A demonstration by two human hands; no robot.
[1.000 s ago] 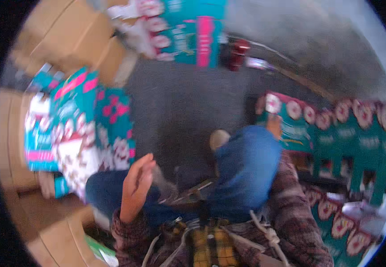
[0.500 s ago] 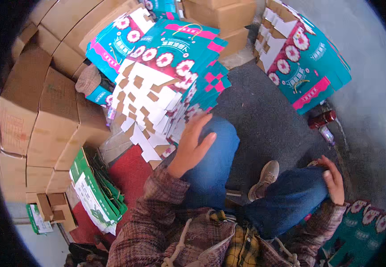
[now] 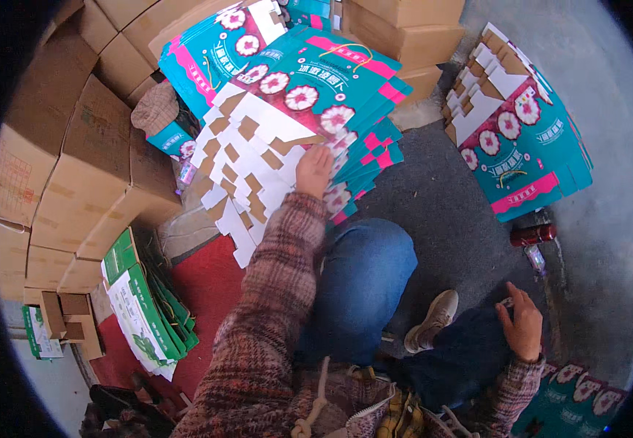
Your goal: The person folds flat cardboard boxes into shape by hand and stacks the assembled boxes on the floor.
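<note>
- Now the left hand (image 3: 315, 174) is at the flat teal-and-white cardboard boxes (image 3: 287, 109), piled past one blue-jeaned knee (image 3: 375, 263).
- I can't tell if its fingers grip.
- The right hand (image 3: 522, 325), fingers apart, is by the other leg (image 3: 470, 343).

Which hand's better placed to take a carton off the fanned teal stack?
Left, I'd say: the left hand is at the fanned teal stack, while the right hand is by the right leg.
</note>
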